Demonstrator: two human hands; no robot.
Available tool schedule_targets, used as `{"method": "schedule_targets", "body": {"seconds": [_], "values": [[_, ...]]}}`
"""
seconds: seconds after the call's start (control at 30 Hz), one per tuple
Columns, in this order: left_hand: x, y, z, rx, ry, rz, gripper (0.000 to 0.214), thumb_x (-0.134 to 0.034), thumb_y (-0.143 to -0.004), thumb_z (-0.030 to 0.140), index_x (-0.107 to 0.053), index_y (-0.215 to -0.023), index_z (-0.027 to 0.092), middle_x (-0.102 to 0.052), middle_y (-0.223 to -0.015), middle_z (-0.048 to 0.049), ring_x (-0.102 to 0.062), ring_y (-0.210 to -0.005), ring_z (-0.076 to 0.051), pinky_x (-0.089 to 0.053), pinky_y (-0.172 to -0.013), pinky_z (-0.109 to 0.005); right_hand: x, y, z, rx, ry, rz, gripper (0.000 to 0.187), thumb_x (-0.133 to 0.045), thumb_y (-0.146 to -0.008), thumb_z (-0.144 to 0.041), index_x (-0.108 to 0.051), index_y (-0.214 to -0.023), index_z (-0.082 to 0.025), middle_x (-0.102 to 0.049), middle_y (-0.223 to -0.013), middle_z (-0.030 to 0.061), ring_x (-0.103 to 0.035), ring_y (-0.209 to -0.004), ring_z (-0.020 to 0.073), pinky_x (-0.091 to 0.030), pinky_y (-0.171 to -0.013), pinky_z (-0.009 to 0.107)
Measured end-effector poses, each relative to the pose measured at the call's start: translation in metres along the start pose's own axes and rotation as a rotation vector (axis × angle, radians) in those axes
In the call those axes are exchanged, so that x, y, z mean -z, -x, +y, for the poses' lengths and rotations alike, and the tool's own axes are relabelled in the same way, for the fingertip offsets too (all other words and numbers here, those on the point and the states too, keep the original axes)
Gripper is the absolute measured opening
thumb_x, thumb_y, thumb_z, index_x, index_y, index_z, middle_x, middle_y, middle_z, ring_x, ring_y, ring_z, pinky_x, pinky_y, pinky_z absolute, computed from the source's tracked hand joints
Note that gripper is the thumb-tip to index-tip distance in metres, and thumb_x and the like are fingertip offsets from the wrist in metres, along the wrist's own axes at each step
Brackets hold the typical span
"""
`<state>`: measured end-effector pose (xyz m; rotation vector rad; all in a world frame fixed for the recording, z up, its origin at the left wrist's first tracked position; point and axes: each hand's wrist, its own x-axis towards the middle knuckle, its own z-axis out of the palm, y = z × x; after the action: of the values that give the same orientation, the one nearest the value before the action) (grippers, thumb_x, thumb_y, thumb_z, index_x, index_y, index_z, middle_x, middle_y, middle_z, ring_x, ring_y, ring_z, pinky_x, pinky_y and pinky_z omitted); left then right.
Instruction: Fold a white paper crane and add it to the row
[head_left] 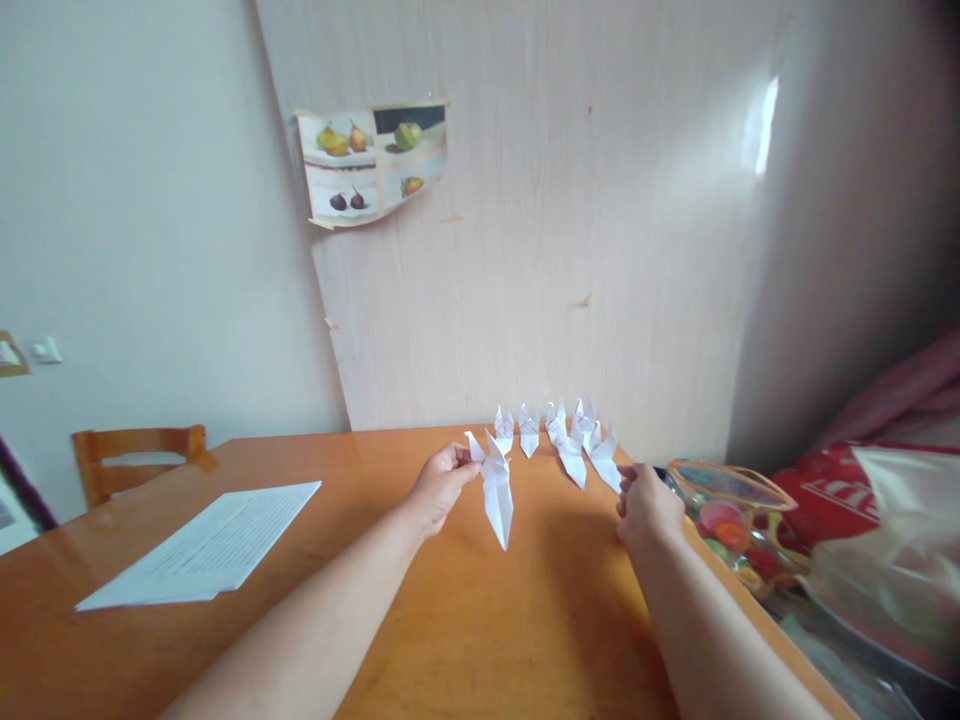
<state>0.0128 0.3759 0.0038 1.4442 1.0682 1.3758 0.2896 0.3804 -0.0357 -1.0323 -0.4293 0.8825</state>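
Between the thumb and fingers of my left hand (448, 482) is a white folded paper crane (496, 498), held above the wooden table with one wing pointing down toward me. My right hand (649, 505) is closed at the table's right edge, its fingertips at the wing of another paper crane (604, 460). Just left of that one stands a paper crane (573, 462) with its wing toward me. Farther back, several more white cranes are lined up, among them a crane (529, 432) and a crane (504, 428) with printed marks on the paper.
A stack of printed paper sheets (206, 545) lies on the left of the table (450, 640). A wooden chair (139, 462) stands beyond the left edge. Right of the table are a clear bag of colourful items (731, 530) and a red and white bag (840, 495). A pale board (525, 300) rises behind.
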Motion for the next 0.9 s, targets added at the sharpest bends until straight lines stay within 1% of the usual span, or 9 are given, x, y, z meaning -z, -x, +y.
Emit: {"method": "schedule_targets", "body": {"seconds": [0.07,0.13,0.2,0.33,0.47,0.67,0.8,0.9], "values": [[-0.007,-0.018,-0.003,-0.013,0.000,-0.019,0.021,-0.073,-0.070,0.024,-0.061,-0.086,0.017,-0.068,-0.086,-0.0029,-0.061,-0.083,-0.016,-0.044,-0.081,-0.030,-0.003,0.002,-0.003,-0.024,-0.019,0.084,0.012,-0.062,-0.066,-0.031,-0.060,-0.069,-0.020,-0.045,-0.045,-0.0065,-0.033,-0.037,0.0092,-0.021,-0.036,0.024],[-0.017,-0.036,-0.005,-0.026,0.003,-0.045,0.022,-0.074,-0.069,0.024,-0.062,-0.086,0.016,-0.068,-0.086,-0.0030,-0.062,-0.082,-0.016,-0.044,-0.081,-0.030,-0.006,0.005,-0.007,-0.046,-0.040,0.117,0.014,-0.064,-0.066,-0.032,-0.061,-0.070,-0.019,-0.046,-0.046,-0.0060,-0.033,-0.038,0.0084,-0.022,-0.036,0.023],[-0.027,-0.054,-0.007,-0.037,0.006,-0.066,0.023,-0.074,-0.070,0.025,-0.062,-0.086,0.016,-0.068,-0.084,-0.0025,-0.061,-0.079,-0.015,-0.045,-0.079,-0.029,-0.009,0.008,-0.011,-0.060,-0.061,0.112,0.016,-0.066,-0.067,-0.033,-0.061,-0.071,-0.018,-0.046,-0.047,-0.0061,-0.034,-0.038,0.0078,-0.023,-0.036,0.023],[-0.045,-0.086,-0.016,-0.039,0.002,-0.084,0.025,-0.077,-0.069,0.028,-0.060,-0.084,0.017,-0.065,-0.077,0.0000,-0.059,-0.068,-0.013,-0.044,-0.067,-0.027,-0.013,0.016,-0.018,-0.067,-0.091,0.066,0.017,-0.066,-0.068,-0.034,-0.062,-0.071,-0.018,-0.046,-0.048,-0.0061,-0.034,-0.038,0.0074,-0.023,-0.036,0.023],[-0.057,-0.112,-0.029,-0.026,-0.013,-0.078,0.028,-0.079,-0.068,0.029,-0.059,-0.083,0.018,-0.064,-0.075,0.0002,-0.058,-0.064,-0.013,-0.044,-0.064,-0.026,-0.017,0.023,-0.023,-0.064,-0.109,0.041,0.019,-0.067,-0.069,-0.035,-0.063,-0.072,-0.017,-0.047,-0.050,-0.0059,-0.034,-0.039,0.0065,-0.023,-0.037,0.022],[-0.071,-0.136,-0.053,-0.012,-0.062,-0.057,0.024,-0.078,-0.067,0.026,-0.060,-0.081,0.018,-0.064,-0.075,-0.0009,-0.058,-0.068,-0.014,-0.044,-0.067,-0.027,-0.021,0.030,-0.026,-0.056,-0.112,0.027,0.017,-0.067,-0.070,-0.034,-0.062,-0.070,-0.017,-0.046,-0.051,-0.0060,-0.033,-0.040,0.0059,-0.022,-0.038,0.022],[-0.081,-0.145,-0.071,-0.020,-0.114,-0.054,0.018,-0.075,-0.068,0.020,-0.060,-0.077,0.018,-0.065,-0.078,-0.0017,-0.059,-0.072,-0.015,-0.044,-0.072,-0.027,-0.023,0.033,-0.027,-0.054,-0.111,0.028,0.015,-0.068,-0.068,-0.031,-0.062,-0.068,-0.017,-0.047,-0.052,-0.0053,-0.034,-0.041,0.0060,-0.022,-0.038,0.021],[-0.088,-0.148,-0.086,-0.019,-0.163,-0.035,0.016,-0.072,-0.068,0.015,-0.058,-0.072,0.019,-0.063,-0.077,-0.0006,-0.057,-0.072,-0.015,-0.043,-0.072,-0.027,-0.024,0.036,-0.028,-0.055,-0.116,0.026,0.016,-0.068,-0.068,-0.032,-0.063,-0.068,-0.017,-0.046,-0.052,-0.0052,-0.033,-0.042,0.0059,-0.021,-0.038,0.021]]}}
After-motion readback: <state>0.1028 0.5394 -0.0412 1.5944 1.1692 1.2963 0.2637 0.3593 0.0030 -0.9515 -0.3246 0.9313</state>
